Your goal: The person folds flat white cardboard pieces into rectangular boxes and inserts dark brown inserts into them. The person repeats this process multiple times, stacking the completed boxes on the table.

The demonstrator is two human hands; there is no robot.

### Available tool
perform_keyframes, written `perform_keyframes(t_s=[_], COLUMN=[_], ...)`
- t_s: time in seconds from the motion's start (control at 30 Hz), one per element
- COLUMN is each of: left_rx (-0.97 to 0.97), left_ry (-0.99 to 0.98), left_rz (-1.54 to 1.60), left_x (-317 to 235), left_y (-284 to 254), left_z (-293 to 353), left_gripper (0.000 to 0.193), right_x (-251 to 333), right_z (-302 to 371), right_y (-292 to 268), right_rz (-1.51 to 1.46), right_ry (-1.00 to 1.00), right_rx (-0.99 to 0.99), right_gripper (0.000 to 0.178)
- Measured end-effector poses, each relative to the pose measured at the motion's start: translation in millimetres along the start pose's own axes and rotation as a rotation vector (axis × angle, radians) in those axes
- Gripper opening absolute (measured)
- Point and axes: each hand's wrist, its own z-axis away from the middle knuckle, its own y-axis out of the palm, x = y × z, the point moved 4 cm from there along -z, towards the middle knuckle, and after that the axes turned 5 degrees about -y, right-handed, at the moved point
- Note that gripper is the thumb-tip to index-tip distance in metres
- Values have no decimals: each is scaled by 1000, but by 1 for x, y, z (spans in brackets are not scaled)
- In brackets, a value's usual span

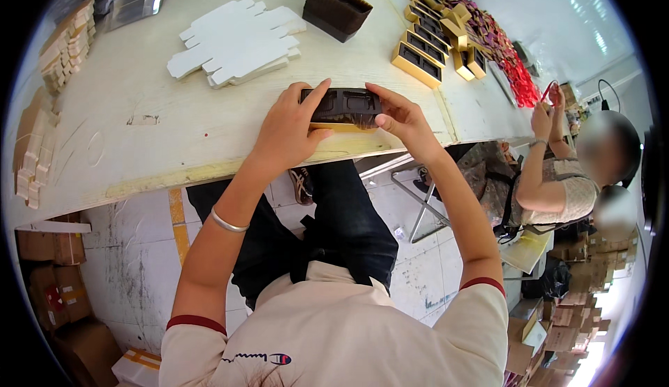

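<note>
My left hand (289,125), half-curled, grips the left end of a black compartmented tray (341,101) with a gold box (341,127) beneath; my right hand (408,125), thumb and forefinger apart, holds the right end. Both lie over the worktable's (209,118) near edge, before white carton blanks (233,42).

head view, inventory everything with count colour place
Tray: one, black, between hands
Gold box: one, gold, below tray
Card blanks: several, white, table middle
Tray stacks: two, brown, far edge
Other boxes: several, gold with black, far right
Pile: one, mostly red, beyond boxes
Card pieces: many, pale, left edge
Table: one, whitish, ahead
Cartons: many, brown, both sides
Co-worker: one, beige top, right
Left hand: one, bare, tray's left
Right hand: one, bare, tray's right
</note>
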Motion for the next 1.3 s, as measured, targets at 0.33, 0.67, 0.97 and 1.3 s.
perform_keyframes(t_s=[0.33, 0.67, 0.97, 1.3], left_rx=[17, 28, 188, 52], left_ry=[-22, -30, 128, -107], left_rz=[-92, -151, -372, -123], left_x=[-6, -5, -9, 0], left_y=[1, 3, 3, -11], left_z=[1, 1, -3, -5], left_gripper=[63, 50, 52, 67], right_x=[27, 29, -1, 36], right_z=[-4, 0, 13, -13], right_y=[-6, 15, 14, -148], right_rz=[536, 841, 880, 1178], right_ry=[66, -68, -371, -498], right_rx=[156, 144, 47, -475], right_gripper=[43, 52, 51, 62])
